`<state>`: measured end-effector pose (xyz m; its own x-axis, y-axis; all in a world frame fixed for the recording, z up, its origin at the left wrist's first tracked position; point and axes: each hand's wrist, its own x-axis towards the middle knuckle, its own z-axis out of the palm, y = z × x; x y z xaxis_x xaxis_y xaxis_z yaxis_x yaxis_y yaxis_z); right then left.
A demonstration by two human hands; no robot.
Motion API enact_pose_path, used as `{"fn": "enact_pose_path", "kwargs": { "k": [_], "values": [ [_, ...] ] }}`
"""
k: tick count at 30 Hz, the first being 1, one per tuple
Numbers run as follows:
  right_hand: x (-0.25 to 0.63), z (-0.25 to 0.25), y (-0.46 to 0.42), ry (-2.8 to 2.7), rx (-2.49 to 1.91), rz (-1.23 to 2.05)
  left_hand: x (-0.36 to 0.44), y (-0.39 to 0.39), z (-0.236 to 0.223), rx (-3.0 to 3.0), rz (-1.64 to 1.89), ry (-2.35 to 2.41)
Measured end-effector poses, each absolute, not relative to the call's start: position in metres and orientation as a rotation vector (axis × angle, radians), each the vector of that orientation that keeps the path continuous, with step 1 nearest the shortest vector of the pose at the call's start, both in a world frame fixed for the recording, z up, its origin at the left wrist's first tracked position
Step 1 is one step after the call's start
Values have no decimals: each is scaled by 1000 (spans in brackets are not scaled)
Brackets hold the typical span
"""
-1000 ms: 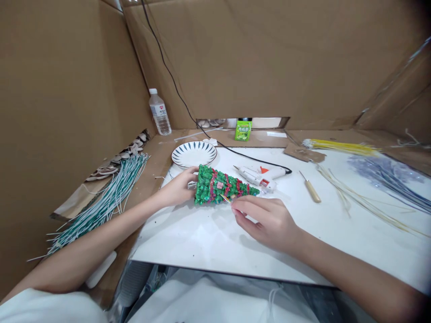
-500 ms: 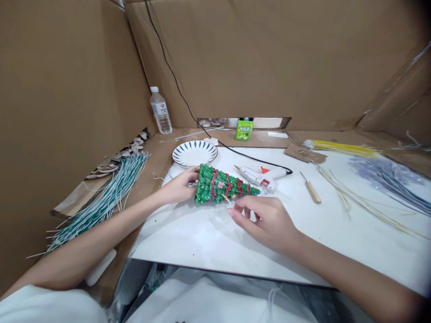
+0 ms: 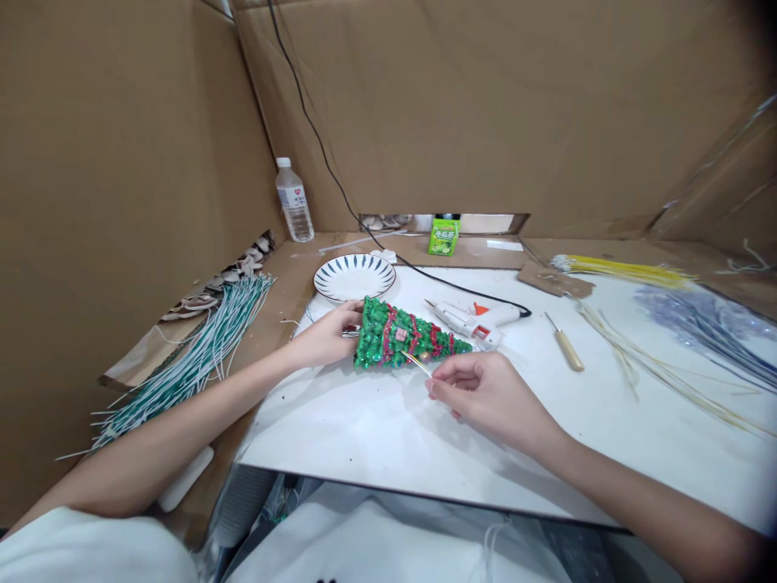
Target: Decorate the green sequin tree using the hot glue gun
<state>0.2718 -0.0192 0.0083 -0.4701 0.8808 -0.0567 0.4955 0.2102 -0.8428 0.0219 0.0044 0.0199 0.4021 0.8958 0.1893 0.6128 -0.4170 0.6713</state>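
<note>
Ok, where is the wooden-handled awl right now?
The awl lies on the white board, right of the glue gun and left of the pale straw stems, beyond the right hand.

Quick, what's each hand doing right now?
Left hand: closed on the wide end of the green sequin tree.
Right hand: pinching a thin yellow stick.

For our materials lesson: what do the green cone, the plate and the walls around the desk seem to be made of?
Green cone: probably shiny plastic sequins or beads, since it glitters green and red.
Plate: looks like glazed ceramic, glossy white with dark stripes.
Walls: matte brown cardboard, creased at folds.
</note>
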Motion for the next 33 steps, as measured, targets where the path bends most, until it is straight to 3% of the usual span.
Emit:
{"fn": "enact_pose_path", "kwargs": {
  "k": [8,33],
  "values": [
    [279,12,-15,-2130,-1254,963,21,5,18,2156,737,1266],
    [278,16,-16,-2174,-1149,867,21,4,19,2106,746,1279]
  ]
}}
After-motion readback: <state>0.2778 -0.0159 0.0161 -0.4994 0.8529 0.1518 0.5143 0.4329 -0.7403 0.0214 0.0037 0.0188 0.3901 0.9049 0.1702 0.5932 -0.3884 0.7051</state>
